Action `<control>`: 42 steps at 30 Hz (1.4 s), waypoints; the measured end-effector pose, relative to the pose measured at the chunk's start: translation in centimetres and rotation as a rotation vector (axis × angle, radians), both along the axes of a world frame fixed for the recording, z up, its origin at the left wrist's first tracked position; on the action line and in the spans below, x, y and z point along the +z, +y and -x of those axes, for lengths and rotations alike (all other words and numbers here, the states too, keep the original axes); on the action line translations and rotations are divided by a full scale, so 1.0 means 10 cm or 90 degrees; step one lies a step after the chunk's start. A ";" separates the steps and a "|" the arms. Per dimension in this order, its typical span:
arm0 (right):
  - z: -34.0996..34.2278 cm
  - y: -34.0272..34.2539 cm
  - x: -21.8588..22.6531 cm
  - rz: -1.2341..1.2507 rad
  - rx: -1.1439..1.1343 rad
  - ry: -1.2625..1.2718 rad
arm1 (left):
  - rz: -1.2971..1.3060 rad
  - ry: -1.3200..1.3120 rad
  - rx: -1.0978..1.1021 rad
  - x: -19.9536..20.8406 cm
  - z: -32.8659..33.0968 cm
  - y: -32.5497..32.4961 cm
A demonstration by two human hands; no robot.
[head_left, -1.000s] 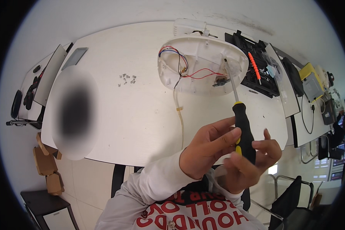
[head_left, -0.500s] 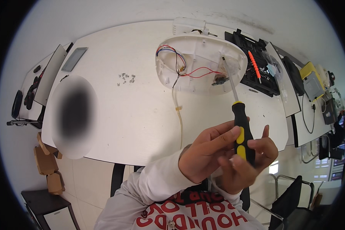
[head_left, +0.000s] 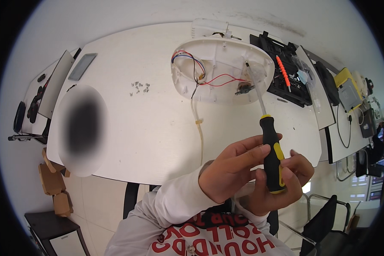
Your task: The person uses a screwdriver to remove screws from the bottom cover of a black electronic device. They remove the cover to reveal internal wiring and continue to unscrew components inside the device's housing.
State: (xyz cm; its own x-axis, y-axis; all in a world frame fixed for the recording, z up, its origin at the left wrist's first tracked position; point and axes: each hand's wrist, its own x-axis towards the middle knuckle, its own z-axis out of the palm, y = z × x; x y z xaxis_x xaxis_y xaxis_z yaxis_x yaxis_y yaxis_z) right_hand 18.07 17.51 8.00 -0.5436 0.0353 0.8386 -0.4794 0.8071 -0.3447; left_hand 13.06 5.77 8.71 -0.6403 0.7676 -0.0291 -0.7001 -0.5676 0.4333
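Observation:
A screwdriver (head_left: 269,141) with a black and yellow handle points away from me, its long metal shaft over the white plastic housing (head_left: 226,98). My left hand (head_left: 232,166) pinches the handle's upper part between thumb and fingers. Around its lower end close the fingers of my right hand (head_left: 281,192). The dark tip appears above the housing's right side; whether it touches anything I cannot tell. Inside the housing lie red wires (head_left: 224,77), a bundle of coloured wires at the left and a small metal part (head_left: 244,88). A pale cable (head_left: 200,136) runs from it toward me.
Several small screws (head_left: 138,88) lie left of the housing on the white table (head_left: 158,141). A black tool case (head_left: 286,68) with an orange-handled tool (head_left: 282,70) stands at the right. Behind the housing sits a clear-white plastic part (head_left: 209,29). A grey tray-like object (head_left: 82,66) lies far left.
The screwdriver's handle has turned, so its yellow inlays have gone from the left side to the right. My right fingers have shifted slightly to the right with it.

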 end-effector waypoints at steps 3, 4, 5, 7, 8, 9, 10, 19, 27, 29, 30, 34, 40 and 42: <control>-0.02 0.02 -0.02 0.031 0.069 -0.015 | -0.003 -0.002 0.044 -0.01 -0.02 0.01; -0.02 0.03 -0.02 0.026 0.100 -0.020 | -0.003 -0.002 0.068 0.02 -0.04 0.00; 0.01 -0.01 -0.01 0.019 0.119 -0.029 | -0.002 0.001 0.054 0.05 -0.02 -0.02; 0.06 -0.03 -0.03 0.034 0.147 -0.012 | -0.022 -0.039 0.050 0.06 -0.04 -0.06; 0.09 -0.04 -0.03 0.040 0.158 -0.002 | -0.034 -0.059 0.045 0.07 -0.04 -0.07; 0.11 -0.10 -0.03 0.071 0.148 0.031 | -0.029 -0.059 0.037 0.08 -0.05 -0.06; 0.11 -0.12 -0.03 0.106 0.147 0.036 | -0.025 -0.059 0.028 0.08 -0.05 -0.04; 0.03 -0.04 -0.06 0.128 0.210 0.011 | 0.002 -0.022 0.018 -0.01 -0.04 0.04; 0.18 -0.05 -0.02 0.093 0.159 -0.008 | -0.094 -0.162 -0.003 -0.01 -0.03 -0.04; 0.18 -0.04 -0.06 0.099 0.149 -0.038 | -0.111 -0.165 -0.008 0.04 -0.01 -0.05; 0.19 -0.06 -0.06 0.107 0.119 0.003 | -0.128 -0.181 -0.012 0.06 0.00 -0.05; 0.21 -0.09 -0.09 0.130 0.015 0.112 | -0.151 -0.199 -0.039 0.06 0.01 -0.04; 0.23 -0.06 -0.15 0.108 -0.009 0.127 | -0.172 -0.188 -0.093 -0.08 0.06 -0.02; 0.19 -0.02 -0.15 0.095 0.029 0.096 | -0.132 -0.184 -0.042 0.02 0.05 -0.04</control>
State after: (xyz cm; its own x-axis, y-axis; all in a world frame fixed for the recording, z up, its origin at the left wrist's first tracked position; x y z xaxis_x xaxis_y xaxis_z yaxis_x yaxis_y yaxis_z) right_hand 16.13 17.35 6.48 -0.4166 0.1438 0.8976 -0.5687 0.7291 -0.3807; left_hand 12.57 5.40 8.95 -0.5770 0.8157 -0.0410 -0.8151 -0.5719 0.0920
